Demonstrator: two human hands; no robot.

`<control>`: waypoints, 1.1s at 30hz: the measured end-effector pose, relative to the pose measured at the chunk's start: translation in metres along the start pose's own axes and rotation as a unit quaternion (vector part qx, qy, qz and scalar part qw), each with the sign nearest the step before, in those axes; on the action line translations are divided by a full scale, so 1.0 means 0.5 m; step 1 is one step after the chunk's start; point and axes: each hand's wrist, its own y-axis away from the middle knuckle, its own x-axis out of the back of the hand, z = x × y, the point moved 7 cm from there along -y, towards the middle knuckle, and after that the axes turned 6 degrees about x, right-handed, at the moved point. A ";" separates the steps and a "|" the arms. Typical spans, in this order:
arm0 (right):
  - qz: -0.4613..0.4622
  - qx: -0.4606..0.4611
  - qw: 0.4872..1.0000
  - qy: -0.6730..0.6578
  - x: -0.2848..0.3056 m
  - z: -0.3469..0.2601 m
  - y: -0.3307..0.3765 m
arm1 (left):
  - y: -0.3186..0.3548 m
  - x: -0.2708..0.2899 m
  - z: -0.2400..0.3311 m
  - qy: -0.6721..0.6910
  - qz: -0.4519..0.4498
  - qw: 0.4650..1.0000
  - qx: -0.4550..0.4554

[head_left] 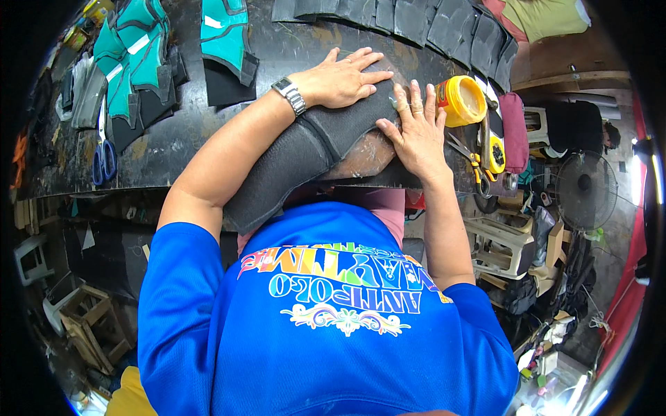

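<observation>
- the left hand lies flat, fingers apart, on a black padded piece; the right hand is spread too, by the piece's right side.
- the piece lies slantwise over the near edge of the table, its lower end overhanging; it could slide off if the hands let up.
- an open yellow tub stands just beside the right fingers; a sideways sweep could tip it.
- yellow-handled scissors point toward that hand and could snag it.
- teal pieces lie farther left.
</observation>
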 end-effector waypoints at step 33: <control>0.055 -0.109 0.993 0.008 0.175 0.293 0.008 | 0.168 0.105 -0.099 0.334 -0.056 0.940 0.041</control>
